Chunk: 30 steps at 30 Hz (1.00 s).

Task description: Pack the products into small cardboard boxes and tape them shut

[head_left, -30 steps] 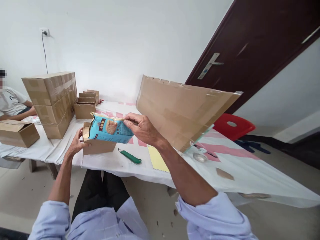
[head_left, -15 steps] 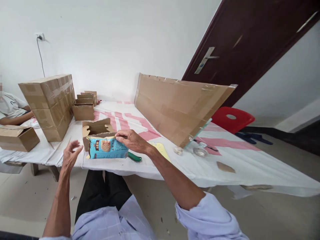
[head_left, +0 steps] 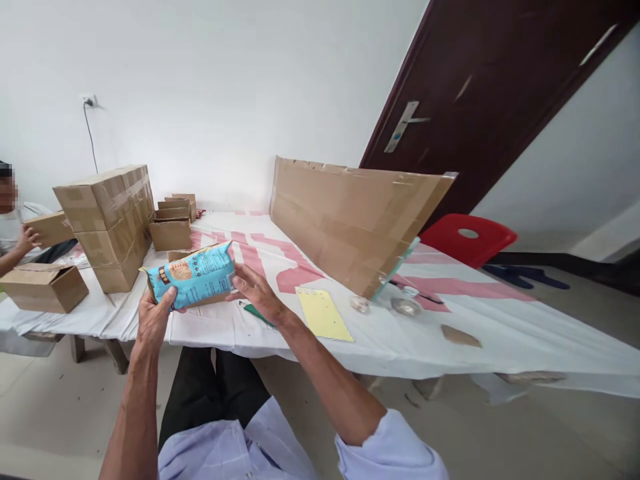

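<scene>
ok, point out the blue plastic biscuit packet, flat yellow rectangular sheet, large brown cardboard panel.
Blue plastic biscuit packet point(head_left: 196, 275), head view: middle of printed side.
Flat yellow rectangular sheet point(head_left: 325, 315), head view: middle of top face.
Large brown cardboard panel point(head_left: 347, 223), head view: middle of broad face.

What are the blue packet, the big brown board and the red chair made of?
Blue packet: probably thin plastic film, slightly shiny and wrinkled. Brown board: looks like dull cardboard, taped, with a rough top edge. Red chair: likely hard plastic, smooth and evenly coloured.
</scene>
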### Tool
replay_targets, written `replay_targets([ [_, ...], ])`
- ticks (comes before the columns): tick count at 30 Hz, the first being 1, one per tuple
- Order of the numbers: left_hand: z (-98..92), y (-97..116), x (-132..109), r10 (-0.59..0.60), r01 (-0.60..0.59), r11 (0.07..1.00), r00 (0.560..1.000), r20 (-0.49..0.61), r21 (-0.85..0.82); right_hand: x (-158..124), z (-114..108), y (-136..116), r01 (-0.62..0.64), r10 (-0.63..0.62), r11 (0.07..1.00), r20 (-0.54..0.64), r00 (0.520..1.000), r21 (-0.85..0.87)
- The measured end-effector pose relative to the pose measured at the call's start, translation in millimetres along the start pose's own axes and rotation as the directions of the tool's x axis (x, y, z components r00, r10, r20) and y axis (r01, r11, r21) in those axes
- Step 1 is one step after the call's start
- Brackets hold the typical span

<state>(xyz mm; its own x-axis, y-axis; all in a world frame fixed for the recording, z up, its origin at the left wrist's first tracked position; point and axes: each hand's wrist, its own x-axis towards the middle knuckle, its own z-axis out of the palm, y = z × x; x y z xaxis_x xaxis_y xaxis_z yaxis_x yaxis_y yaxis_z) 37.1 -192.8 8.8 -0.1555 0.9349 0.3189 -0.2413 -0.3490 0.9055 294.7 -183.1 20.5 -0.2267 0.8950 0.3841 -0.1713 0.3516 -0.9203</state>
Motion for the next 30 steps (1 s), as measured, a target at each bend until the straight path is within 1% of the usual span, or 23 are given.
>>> replay_targets([
  [2, 2.0, -3, 4, -0.011, 0.011, 0.999, 1.000, 0.010, 0.049, 0, 7, 16, -0.023, 0.025, 0.999, -0.045, 0.999, 0.042],
  [4, 0.1, -14, 2, -0.072, 0.068, 0.992, 0.997, 0.034, 0.104, -3, 13, 37, -0.066, 0.075, 0.995, -0.115, 0.991, 0.080],
  [7, -9.2, -40, -9, -0.187, 0.178, 0.975, 0.981, 0.053, 0.135, -16, 17, 75, -0.176, 0.199, 0.974, -0.169, 0.965, 0.142],
  [11, -22.8, -74, -24, -0.288, 0.282, 0.951, 0.957, 0.034, 0.128, -39, 17, 120, -0.298, 0.334, 0.936, -0.211, 0.919, 0.187],
  [13, -26.8, -87, -26, -0.331, 0.325, 0.937, 0.943, 0.023, 0.125, -48, 15, 135, -0.331, 0.372, 0.923, -0.235, 0.898, 0.195],
  [16, -29.3, -101, -25, -0.374, 0.370, 0.920, 0.928, 0.002, 0.125, -52, 14, 149, -0.364, 0.410, 0.908, -0.271, 0.871, 0.206],
  [18, -29.7, -107, -24, -0.385, 0.383, 0.916, 0.923, -0.006, 0.124, -51, 14, 153, -0.373, 0.420, 0.905, -0.284, 0.862, 0.207],
  [20, -29.7, -109, -25, -0.375, 0.374, 0.920, 0.927, -0.008, 0.116, -50, 15, 153, -0.368, 0.415, 0.907, -0.286, 0.864, 0.204],
  [23, -28.9, -103, -26, -0.322, 0.321, 0.942, 0.947, -0.012, 0.095, -47, 15, 145, -0.337, 0.381, 0.921, -0.279, 0.881, 0.194],
  [26, -26.6, -88, -22, -0.242, 0.243, 0.968, 0.970, -0.014, 0.068, -39, 14, 125, -0.278, 0.321, 0.943, -0.276, 0.906, 0.185],
  [30, -21.4, -59, -5, -0.132, 0.132, 0.991, 0.991, -0.005, 0.032, -20, 15, 83, -0.116, 0.149, 0.984, -0.260, 0.954, 0.138],
])
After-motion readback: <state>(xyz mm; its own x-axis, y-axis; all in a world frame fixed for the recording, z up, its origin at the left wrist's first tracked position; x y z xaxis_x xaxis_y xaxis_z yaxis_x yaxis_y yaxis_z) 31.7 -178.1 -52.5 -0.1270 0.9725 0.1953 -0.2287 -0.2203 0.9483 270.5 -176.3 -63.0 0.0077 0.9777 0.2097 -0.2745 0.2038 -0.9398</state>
